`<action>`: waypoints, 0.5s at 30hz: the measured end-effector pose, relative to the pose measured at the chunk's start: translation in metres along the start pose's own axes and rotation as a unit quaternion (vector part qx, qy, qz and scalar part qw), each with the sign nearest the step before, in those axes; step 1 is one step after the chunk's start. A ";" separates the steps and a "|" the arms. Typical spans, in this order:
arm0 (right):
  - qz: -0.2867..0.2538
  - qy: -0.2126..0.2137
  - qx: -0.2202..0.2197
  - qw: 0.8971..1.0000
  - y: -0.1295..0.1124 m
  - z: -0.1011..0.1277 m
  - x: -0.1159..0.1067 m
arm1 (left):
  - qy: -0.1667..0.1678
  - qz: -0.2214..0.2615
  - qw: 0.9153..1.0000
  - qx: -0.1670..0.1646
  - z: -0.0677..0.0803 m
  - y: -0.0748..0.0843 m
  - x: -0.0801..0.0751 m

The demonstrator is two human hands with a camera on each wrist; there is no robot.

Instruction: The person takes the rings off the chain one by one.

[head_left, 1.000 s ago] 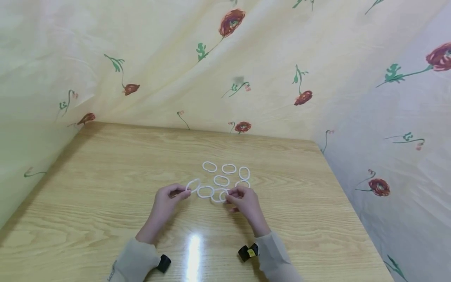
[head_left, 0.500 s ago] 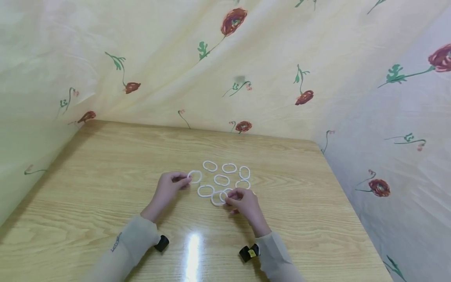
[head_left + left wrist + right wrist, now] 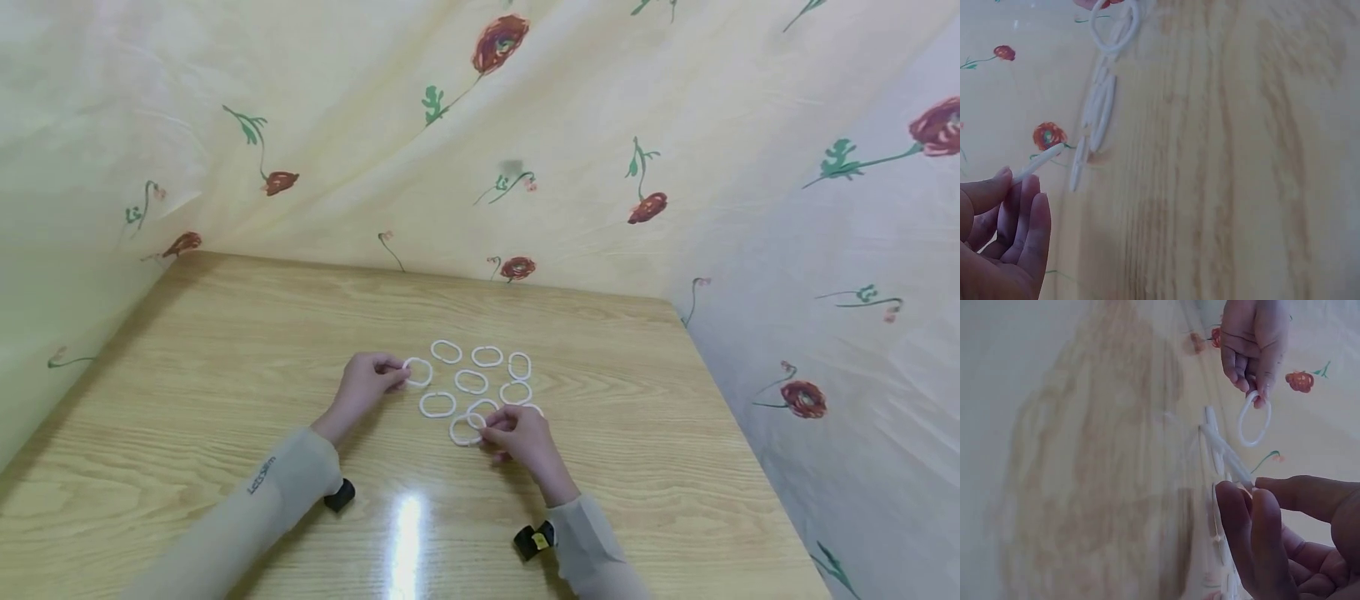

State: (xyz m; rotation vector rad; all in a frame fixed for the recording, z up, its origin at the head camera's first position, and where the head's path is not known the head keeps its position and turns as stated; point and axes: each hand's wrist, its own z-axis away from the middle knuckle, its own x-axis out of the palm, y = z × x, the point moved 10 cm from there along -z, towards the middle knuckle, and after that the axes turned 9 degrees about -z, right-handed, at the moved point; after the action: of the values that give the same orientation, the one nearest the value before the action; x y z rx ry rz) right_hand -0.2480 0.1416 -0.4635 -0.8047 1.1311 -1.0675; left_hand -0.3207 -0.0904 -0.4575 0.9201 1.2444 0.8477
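My left hand (image 3: 366,385) pinches a white oval ring (image 3: 431,372) between thumb and fingers, off to the left of the other rings. In the left wrist view this ring (image 3: 1038,164) appears nearly edge-on. My right hand (image 3: 525,435) pinches another white oval ring (image 3: 452,430) at the near side of the group. Its outline overlaps a further ring in the head view, so whether they touch I cannot tell. In the right wrist view the right hand's ring (image 3: 1230,454) slants up from the fingertips. The two held rings are apart.
Several more white rings lie flat on the wooden table (image 3: 225,358), among them a far-left ring (image 3: 433,347) and a near-left ring (image 3: 422,405). One is partly hidden behind the right hand. A flowered cloth (image 3: 337,150) hangs behind and beside the table.
My left hand has moved away from me and slightly right with its ring, which now shows its open face. The right hand's ring has dipped a little toward me; that hand barely moved.
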 end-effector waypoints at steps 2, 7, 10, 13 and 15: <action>0.011 -0.001 0.003 1.000 0.001 0.000 0.000 | 0.001 -0.012 1.000 0.002 -0.002 0.000 0.000; 0.026 -0.005 -0.001 1.000 0.004 0.000 0.000 | -0.006 -0.043 0.999 0.000 -0.007 0.000 0.005; 0.031 -0.007 -0.001 0.999 0.005 0.000 0.001 | -0.014 -0.050 0.999 0.002 -0.010 0.001 0.010; 0.030 -0.011 0.004 0.999 0.007 0.000 0.002 | -0.018 -0.048 0.999 0.001 -0.012 0.002 0.012; 0.028 -0.015 0.008 0.999 0.008 0.000 0.002 | -0.021 -0.044 0.999 0.000 -0.013 0.002 0.013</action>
State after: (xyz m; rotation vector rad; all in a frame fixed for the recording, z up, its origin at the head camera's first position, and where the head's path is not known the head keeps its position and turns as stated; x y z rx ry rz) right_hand -0.2456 0.1419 -0.4717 -0.7706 1.1124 -1.0136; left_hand -0.3318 -0.0766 -0.4622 0.8713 1.2400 0.7555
